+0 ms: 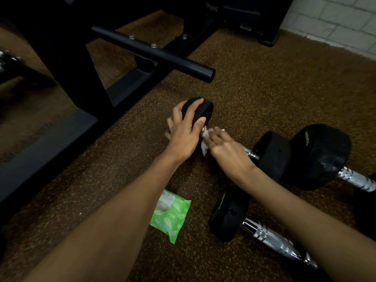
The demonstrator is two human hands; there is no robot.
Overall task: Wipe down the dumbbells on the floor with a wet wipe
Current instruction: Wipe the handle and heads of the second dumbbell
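Large dumbbell (321, 155) cut off right, wipe pack (173, 216) lettering unreadable

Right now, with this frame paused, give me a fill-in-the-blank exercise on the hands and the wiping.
The left hand grips a dumbbell by its black head; the right hand holds a ____ wipe.
The wipe pack on the floor is ____.
That pack lies beside the ____ forearm.
Missing: white; green; left.

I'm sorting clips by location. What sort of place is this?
Probably a gym or home weight room: black rubber-headed dumbbells with chrome handles lie on brown speckled rubber flooring, beside a black steel equipment frame.
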